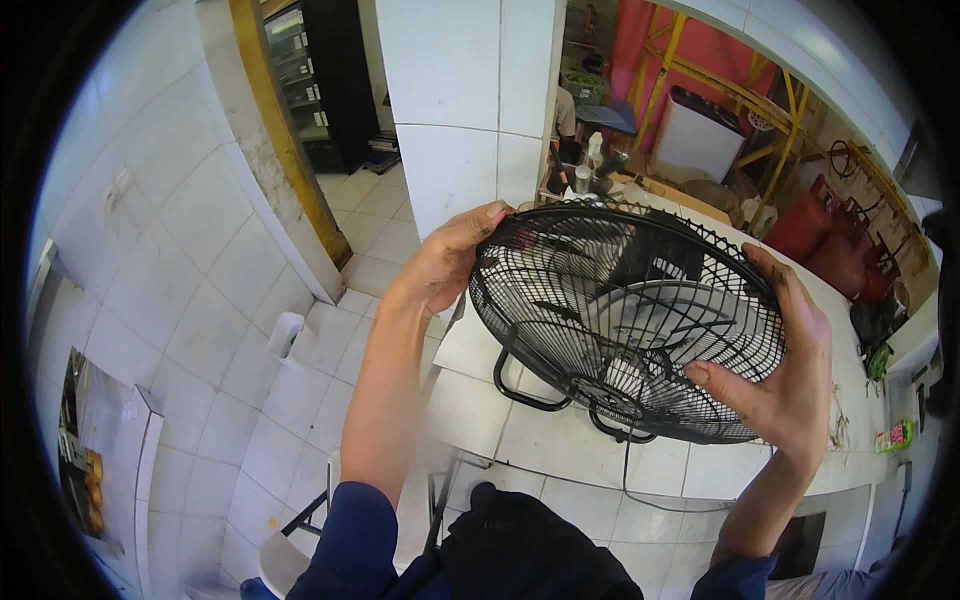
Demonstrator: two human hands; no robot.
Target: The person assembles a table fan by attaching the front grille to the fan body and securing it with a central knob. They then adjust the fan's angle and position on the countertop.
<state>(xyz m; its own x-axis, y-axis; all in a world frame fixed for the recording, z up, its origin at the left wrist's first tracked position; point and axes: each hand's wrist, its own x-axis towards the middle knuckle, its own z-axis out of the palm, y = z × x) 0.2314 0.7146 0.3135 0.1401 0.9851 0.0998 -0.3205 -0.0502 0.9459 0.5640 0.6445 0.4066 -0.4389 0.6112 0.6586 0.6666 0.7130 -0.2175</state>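
Note:
A black electric fan [612, 395] with a round wire grille stands on a white tiled counter [640, 462], its face tilted upward. My left hand [452, 258] is closed on the grille's rim at the far left, fingers curled behind it. At the right side, my right hand [797, 375] grips the rim, with its thumb lying over the front wires. Grey blades [672, 305] show through the mesh. Under the grille, the black tube stand [533, 402] rests on the tiles, and a thin black cord [627, 468] hangs toward the near edge.
Behind the counter are bottles [594, 152], a white appliance [697, 138] and red gas cylinders [805, 222]. A white tiled pillar [447, 120] rises beyond my left hand. To the left lie a tiled floor and a white plastic container [286, 335]; a white chair [285, 560] is below.

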